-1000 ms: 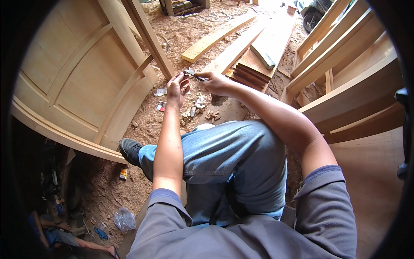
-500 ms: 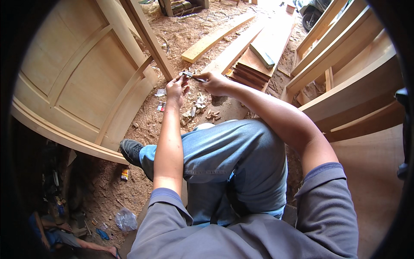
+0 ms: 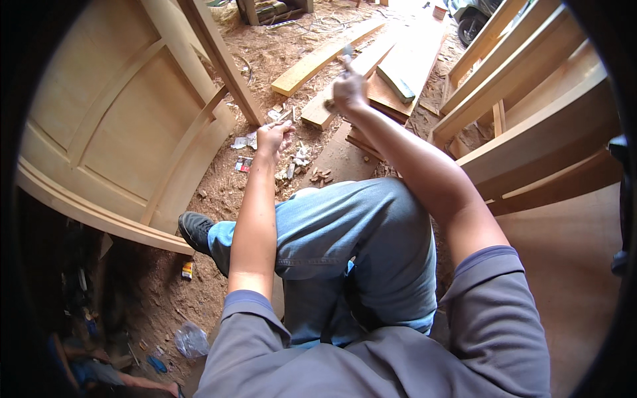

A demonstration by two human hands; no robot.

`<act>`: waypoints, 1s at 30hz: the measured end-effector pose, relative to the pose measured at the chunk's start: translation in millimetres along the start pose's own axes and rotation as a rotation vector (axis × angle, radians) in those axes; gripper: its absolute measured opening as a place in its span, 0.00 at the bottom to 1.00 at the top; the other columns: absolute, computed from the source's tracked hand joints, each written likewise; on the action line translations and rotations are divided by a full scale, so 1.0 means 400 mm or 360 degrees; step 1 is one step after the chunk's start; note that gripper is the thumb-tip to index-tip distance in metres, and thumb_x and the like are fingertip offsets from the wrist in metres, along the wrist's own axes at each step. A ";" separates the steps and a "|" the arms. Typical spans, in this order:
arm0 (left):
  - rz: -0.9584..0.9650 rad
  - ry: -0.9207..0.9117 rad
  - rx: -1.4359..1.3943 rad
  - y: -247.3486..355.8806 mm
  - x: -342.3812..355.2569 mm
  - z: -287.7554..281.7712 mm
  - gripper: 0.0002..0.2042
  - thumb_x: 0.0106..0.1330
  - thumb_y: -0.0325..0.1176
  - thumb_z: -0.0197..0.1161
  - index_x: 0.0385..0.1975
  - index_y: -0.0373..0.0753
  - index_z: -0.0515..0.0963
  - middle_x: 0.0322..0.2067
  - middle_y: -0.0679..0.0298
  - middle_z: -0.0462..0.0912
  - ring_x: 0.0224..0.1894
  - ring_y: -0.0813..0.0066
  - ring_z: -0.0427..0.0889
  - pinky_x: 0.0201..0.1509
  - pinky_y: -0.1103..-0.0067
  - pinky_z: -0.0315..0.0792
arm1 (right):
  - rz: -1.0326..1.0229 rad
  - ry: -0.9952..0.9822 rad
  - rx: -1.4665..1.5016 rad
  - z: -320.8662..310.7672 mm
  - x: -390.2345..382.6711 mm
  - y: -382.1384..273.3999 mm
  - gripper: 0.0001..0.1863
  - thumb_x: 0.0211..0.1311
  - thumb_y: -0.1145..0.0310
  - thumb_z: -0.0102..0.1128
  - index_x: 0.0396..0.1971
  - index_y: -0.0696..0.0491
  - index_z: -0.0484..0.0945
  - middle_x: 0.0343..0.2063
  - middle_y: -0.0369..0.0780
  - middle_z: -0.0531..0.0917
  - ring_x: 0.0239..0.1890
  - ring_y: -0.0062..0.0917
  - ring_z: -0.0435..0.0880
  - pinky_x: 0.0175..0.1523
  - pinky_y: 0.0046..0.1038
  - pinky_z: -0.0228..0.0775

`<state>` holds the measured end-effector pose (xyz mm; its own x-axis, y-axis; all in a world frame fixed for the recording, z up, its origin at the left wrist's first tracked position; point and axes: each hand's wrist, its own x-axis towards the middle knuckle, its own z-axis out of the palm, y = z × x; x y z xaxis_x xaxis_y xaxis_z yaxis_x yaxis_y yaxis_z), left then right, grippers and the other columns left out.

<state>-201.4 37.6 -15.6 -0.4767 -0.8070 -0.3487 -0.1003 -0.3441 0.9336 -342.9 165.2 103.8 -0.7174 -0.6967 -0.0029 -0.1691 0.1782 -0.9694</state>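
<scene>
My left hand (image 3: 273,138) is held above the wood shavings, close to the foot of the upright door frame member. Its fingers are curled into a pinch, and whatever lies between them is too small to make out. Farther out and higher, my right hand (image 3: 350,91) is closed and smeared by motion, over the planks. A blurred grey-tipped tool (image 3: 347,53) sticks up from it; its exact kind does not show. Below my hands, small wood offcuts (image 3: 321,176) and pale shavings (image 3: 302,156) lie on the ground.
A panelled wooden door (image 3: 126,119) leans on the left, and several wooden frames (image 3: 531,139) stand on the right. Long planks (image 3: 328,58) and stacked boards (image 3: 415,56) lie ahead. A motorbike wheel (image 3: 470,30) shows at the back. Another person's leg (image 3: 149,383) is at the lower left.
My right hand has moved away from my left, up and forward, carrying the tool. My left hand stays in nearly the same place with its fingers curled.
</scene>
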 end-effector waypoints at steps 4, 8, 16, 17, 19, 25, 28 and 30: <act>0.0047 -0.0012 -0.0284 -0.014 0.001 -0.027 0.09 0.64 0.36 0.61 0.39 0.40 0.79 0.35 0.66 0.83 0.36 0.77 0.78 0.41 0.73 0.72 | 0.0182 -0.0482 -0.0222 -0.001 -0.008 0.042 0.22 0.69 0.68 0.46 0.63 0.48 0.66 0.31 0.39 0.81 0.15 0.12 0.65 0.19 0.19 0.63; 0.0139 -0.0012 -0.0407 -0.011 0.000 -0.031 0.08 0.66 0.37 0.59 0.41 0.44 0.78 0.37 0.69 0.82 0.39 0.78 0.75 0.41 0.75 0.69 | -0.0269 -0.0833 -0.0674 0.055 -0.012 0.088 0.21 0.64 0.68 0.51 0.57 0.37 0.74 0.27 0.44 0.83 0.19 0.18 0.74 0.26 0.26 0.69; 0.0206 0.0120 -0.0638 0.001 0.001 -0.043 0.07 0.62 0.36 0.65 0.37 0.46 0.79 0.33 0.75 0.79 0.33 0.83 0.70 0.39 0.77 0.70 | -0.0196 -0.0975 -0.0658 0.041 -0.003 0.093 0.23 0.61 0.67 0.54 0.57 0.35 0.74 0.18 0.36 0.79 0.18 0.15 0.73 0.27 0.24 0.68; 0.0185 0.0103 -0.0645 0.000 0.000 -0.044 0.07 0.61 0.36 0.66 0.37 0.46 0.79 0.33 0.75 0.79 0.34 0.83 0.70 0.39 0.77 0.70 | -0.0252 -0.0999 -0.0644 0.043 -0.003 0.096 0.23 0.61 0.67 0.54 0.57 0.35 0.74 0.18 0.36 0.79 0.19 0.15 0.73 0.27 0.24 0.68; 0.0220 0.0078 -0.0686 -0.001 0.000 -0.047 0.07 0.61 0.35 0.66 0.37 0.45 0.79 0.31 0.74 0.79 0.33 0.83 0.71 0.38 0.78 0.70 | -0.0274 -0.1051 -0.0679 0.049 0.005 0.103 0.23 0.61 0.67 0.54 0.57 0.35 0.73 0.18 0.36 0.79 0.19 0.15 0.73 0.27 0.25 0.68; 0.0145 -0.0004 -0.0801 -0.005 0.010 -0.058 0.06 0.63 0.32 0.64 0.37 0.42 0.79 0.30 0.71 0.80 0.31 0.81 0.73 0.38 0.78 0.71 | -0.0227 -0.1088 -0.0573 0.057 0.008 0.115 0.23 0.61 0.66 0.55 0.57 0.33 0.74 0.18 0.37 0.79 0.19 0.16 0.73 0.29 0.26 0.69; 0.0073 -0.0150 -0.0857 0.005 0.021 -0.068 0.05 0.62 0.32 0.65 0.36 0.42 0.79 0.31 0.72 0.79 0.32 0.81 0.74 0.41 0.76 0.72 | -0.0310 -0.0975 -0.0820 0.059 -0.014 0.089 0.20 0.63 0.66 0.52 0.56 0.41 0.75 0.24 0.40 0.81 0.20 0.17 0.74 0.30 0.26 0.70; 0.0081 -0.0199 -0.0856 0.008 0.023 -0.065 0.06 0.62 0.30 0.64 0.37 0.40 0.79 0.30 0.71 0.80 0.32 0.80 0.76 0.42 0.75 0.74 | -0.0247 -0.0638 -0.0718 0.054 -0.008 0.059 0.20 0.66 0.67 0.48 0.57 0.46 0.73 0.29 0.42 0.82 0.19 0.18 0.74 0.28 0.24 0.71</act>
<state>-183.4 16.7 -18.0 -0.5726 -0.7771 -0.2612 0.3702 -0.5294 0.7634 -329.9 156.8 75.5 -0.3669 -0.9291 -0.0471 -0.5826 0.2689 -0.7670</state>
